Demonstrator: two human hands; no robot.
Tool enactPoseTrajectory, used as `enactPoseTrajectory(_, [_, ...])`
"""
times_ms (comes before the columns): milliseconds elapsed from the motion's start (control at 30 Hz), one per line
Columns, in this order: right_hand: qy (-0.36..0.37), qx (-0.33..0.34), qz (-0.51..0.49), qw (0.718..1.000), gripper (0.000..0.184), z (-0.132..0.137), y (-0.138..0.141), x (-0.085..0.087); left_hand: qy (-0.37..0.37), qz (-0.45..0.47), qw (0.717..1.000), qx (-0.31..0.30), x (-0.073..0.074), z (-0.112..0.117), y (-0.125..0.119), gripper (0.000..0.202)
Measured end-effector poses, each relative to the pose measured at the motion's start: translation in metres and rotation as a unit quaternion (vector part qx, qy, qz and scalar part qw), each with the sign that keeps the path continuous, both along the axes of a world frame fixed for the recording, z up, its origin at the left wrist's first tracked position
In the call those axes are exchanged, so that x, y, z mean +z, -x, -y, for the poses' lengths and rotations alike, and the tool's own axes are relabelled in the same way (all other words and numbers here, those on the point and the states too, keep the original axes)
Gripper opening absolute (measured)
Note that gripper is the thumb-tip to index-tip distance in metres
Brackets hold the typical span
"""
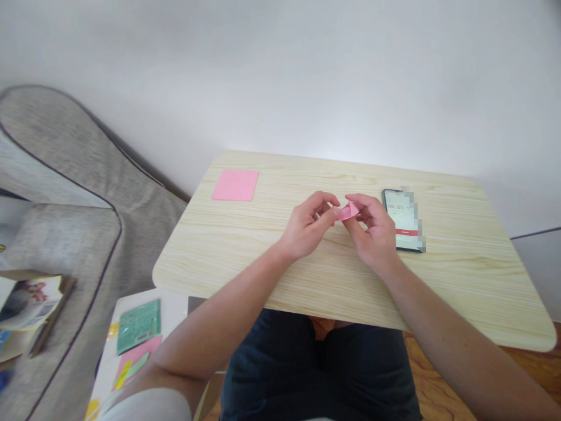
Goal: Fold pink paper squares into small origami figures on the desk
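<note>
A small folded pink paper piece is held just above the middle of a light wooden table. My left hand pinches its left end with thumb and fingertips, the other fingers curled. Gripping its right side with bent fingers is my right hand. Both forearms reach in from the near edge.
A pink square of paper lies at the table's far left corner. A phone showing a timer lies just right of my right hand. A grey sofa stands to the left, with coloured sheets on a low white surface beside my left arm.
</note>
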State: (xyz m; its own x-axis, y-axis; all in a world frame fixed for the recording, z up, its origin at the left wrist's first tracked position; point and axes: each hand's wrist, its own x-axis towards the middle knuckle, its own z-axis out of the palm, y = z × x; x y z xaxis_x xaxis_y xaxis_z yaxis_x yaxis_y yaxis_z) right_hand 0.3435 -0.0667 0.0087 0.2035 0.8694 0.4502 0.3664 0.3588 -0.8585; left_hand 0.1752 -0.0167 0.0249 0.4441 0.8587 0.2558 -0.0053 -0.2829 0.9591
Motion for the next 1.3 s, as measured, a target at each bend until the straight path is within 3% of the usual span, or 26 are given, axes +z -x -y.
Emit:
enactPoseTrajectory(267, [-0.016,-0.002,0.033,0.999,0.036,0.004,0.002,0.002,0.028,0.034,0.999,-0.025,0.002,-0.002,-0.001,0.01])
enactPoseTrajectory(800, [-0.032,0.027,0.099,0.994,0.041,0.01,0.004,0.011,-0.047,-0.057,0.997,0.024,0.013,-0.009,0.006,0.009])
enactPoseTrajectory(1033, [-0.13,0.032,0.198,0.971,0.033,0.007,0.002,0.014,-0.055,-0.097,0.992,0.051,0.012,-0.01,0.005,0.01])
enactPoseTrajectory(1300, [-0.152,0.018,0.274,0.95,0.033,0.004,-0.006,0.01,-0.054,-0.109,0.991,0.056,0.013,-0.011,0.006,0.012])
